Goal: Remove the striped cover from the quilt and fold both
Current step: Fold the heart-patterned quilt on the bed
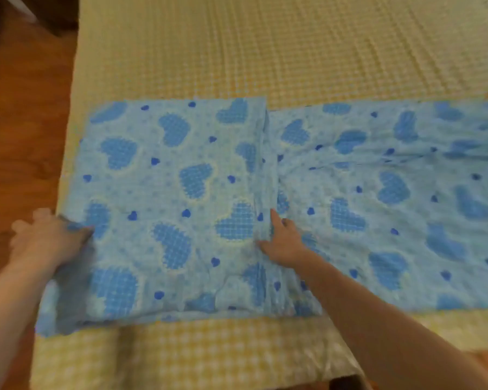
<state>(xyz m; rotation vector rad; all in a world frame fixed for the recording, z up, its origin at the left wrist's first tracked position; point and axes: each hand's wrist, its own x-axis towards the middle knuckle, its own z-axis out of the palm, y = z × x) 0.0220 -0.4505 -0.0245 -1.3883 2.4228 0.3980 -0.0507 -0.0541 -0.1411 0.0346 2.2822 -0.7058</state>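
Wood floor (20, 153) down the left of the frame, past the bed edge. Left hand (50, 243) at lower left, fingers curled round the left edge of the blue heart-print cloth (175, 192), thumb on top, gripping the fold there. Cloth spread across mid frame on the yellow checked bed (265, 46), left part doubled over into a squarish panel, ending in a raised bunched edge (265, 170) near centre. Right hand (283, 243) just right of centre, fingers straight and spread, pressing flat on that edge, holding nothing. Single layer running on to the right, wrinkled, out of frame at far right. No stripes visible; cannot tell whether cover or quilt.

Judged thin, soft, light, limp: will sag and slide on itself, no stiffness to hold a crease unless pressed. Not fragile. Best taken at corners or along the folded left edge, other hand pinning the bunched edge.

Left edge of cloth at the bed's edge, slight overhang at lower left, could slip toward the floor. Plenty of bare bed in the upper frame, a strip below.
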